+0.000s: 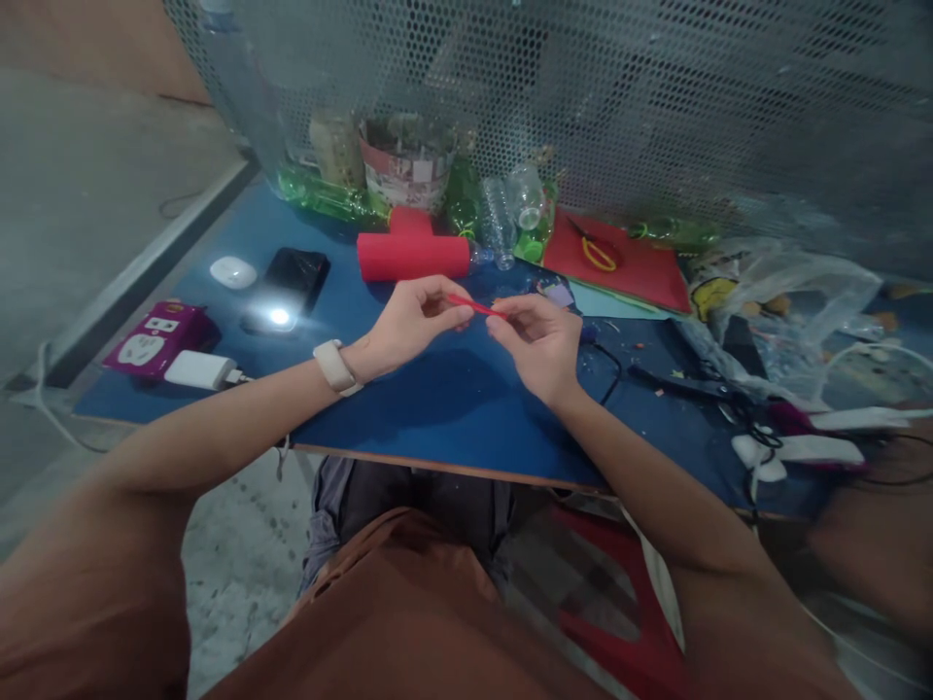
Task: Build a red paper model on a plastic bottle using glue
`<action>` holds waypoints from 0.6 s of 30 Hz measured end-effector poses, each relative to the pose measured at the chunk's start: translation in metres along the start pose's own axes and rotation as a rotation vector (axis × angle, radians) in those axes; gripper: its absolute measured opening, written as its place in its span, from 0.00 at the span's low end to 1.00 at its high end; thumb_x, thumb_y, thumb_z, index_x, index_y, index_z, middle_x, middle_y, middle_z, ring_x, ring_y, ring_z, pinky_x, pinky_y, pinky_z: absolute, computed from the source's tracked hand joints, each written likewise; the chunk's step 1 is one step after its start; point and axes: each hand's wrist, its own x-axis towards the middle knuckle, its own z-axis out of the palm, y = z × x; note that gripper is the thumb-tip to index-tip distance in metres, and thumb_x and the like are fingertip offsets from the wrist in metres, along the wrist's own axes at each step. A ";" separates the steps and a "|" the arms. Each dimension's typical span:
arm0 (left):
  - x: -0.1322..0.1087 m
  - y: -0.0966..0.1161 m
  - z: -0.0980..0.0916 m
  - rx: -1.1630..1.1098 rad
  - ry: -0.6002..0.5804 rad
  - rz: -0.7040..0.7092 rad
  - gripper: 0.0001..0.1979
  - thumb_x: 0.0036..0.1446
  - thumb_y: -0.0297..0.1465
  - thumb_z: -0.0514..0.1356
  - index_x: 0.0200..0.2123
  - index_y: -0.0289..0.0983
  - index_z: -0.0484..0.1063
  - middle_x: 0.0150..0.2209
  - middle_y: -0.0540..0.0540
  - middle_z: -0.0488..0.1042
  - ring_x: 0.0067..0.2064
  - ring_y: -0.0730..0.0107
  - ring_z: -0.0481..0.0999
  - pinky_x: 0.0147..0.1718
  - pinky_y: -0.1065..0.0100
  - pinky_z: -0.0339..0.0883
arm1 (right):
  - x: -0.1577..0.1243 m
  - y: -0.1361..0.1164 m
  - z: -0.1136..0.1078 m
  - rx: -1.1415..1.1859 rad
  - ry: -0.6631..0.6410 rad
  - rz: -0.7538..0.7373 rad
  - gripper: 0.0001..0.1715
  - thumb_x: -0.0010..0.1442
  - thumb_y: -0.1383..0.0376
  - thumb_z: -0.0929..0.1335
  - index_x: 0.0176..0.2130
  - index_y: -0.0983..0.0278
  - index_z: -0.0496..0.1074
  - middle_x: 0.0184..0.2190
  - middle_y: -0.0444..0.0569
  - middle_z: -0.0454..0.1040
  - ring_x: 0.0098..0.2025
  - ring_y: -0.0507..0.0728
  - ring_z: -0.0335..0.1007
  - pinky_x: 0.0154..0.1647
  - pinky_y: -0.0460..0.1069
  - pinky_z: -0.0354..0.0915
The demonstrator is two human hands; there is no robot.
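Observation:
Between my two hands, above the middle of the blue table [444,399], is a thin red strip [477,306], perhaps rolled or folded paper. My left hand [419,316] pinches one end of it between thumb and fingers. At the other end, the fingertips of my right hand [543,340] are closed on it. Just beyond my hands lies a red paper-covered cylinder [414,257], with a clear bottle neck at its right end. Red sheets [648,277] rest farther right, and yellow-handled scissors [599,255] lie on top of them.
On the left are a black phone [288,282] with its light on, a white case [233,273], a purple power socket [156,338] and a white charger [200,370]. Bottles [328,199] line the mesh wall. A plastic bag [779,301] and cables crowd the right.

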 end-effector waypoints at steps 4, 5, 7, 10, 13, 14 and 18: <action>-0.002 0.003 -0.001 0.210 0.067 0.069 0.16 0.65 0.43 0.80 0.43 0.36 0.90 0.38 0.42 0.90 0.37 0.66 0.85 0.40 0.65 0.80 | 0.003 0.000 -0.003 0.005 0.022 0.054 0.20 0.63 0.46 0.86 0.42 0.56 0.87 0.33 0.44 0.87 0.33 0.57 0.85 0.38 0.55 0.85; -0.003 0.003 -0.001 0.254 0.083 0.093 0.15 0.66 0.43 0.80 0.43 0.36 0.91 0.38 0.42 0.91 0.37 0.66 0.85 0.40 0.64 0.80 | 0.003 -0.001 -0.004 0.004 0.023 0.061 0.22 0.62 0.44 0.86 0.42 0.56 0.87 0.32 0.44 0.87 0.32 0.57 0.85 0.38 0.55 0.85; -0.004 0.003 -0.001 0.321 0.101 0.134 0.13 0.66 0.42 0.79 0.42 0.38 0.93 0.40 0.42 0.92 0.37 0.66 0.86 0.42 0.64 0.80 | 0.004 -0.001 -0.006 0.014 0.024 0.060 0.24 0.61 0.42 0.87 0.41 0.56 0.88 0.31 0.44 0.87 0.32 0.57 0.86 0.37 0.55 0.85; -0.005 0.004 -0.002 0.368 0.104 0.152 0.11 0.67 0.41 0.79 0.44 0.39 0.94 0.41 0.42 0.93 0.37 0.65 0.86 0.42 0.63 0.80 | 0.005 -0.001 -0.008 0.029 0.024 0.061 0.26 0.58 0.39 0.88 0.40 0.54 0.88 0.32 0.45 0.88 0.32 0.59 0.87 0.38 0.57 0.87; -0.005 0.005 -0.004 0.398 0.086 0.160 0.11 0.67 0.41 0.79 0.45 0.41 0.95 0.42 0.42 0.93 0.39 0.63 0.87 0.43 0.63 0.81 | 0.006 0.000 -0.008 0.016 0.019 0.089 0.29 0.56 0.36 0.88 0.40 0.54 0.88 0.32 0.45 0.88 0.32 0.59 0.87 0.38 0.58 0.88; -0.004 0.005 -0.005 0.407 0.079 0.168 0.11 0.67 0.41 0.79 0.45 0.41 0.95 0.43 0.42 0.93 0.40 0.63 0.88 0.45 0.62 0.82 | 0.006 0.000 -0.008 0.016 0.016 0.096 0.30 0.56 0.35 0.87 0.40 0.54 0.88 0.32 0.45 0.88 0.32 0.60 0.87 0.38 0.58 0.88; -0.006 0.008 -0.004 0.425 0.079 0.179 0.11 0.68 0.42 0.79 0.45 0.41 0.95 0.42 0.42 0.94 0.40 0.62 0.88 0.46 0.62 0.83 | 0.006 0.002 -0.008 0.030 0.012 0.097 0.31 0.56 0.34 0.87 0.40 0.54 0.87 0.31 0.44 0.87 0.31 0.59 0.87 0.38 0.58 0.88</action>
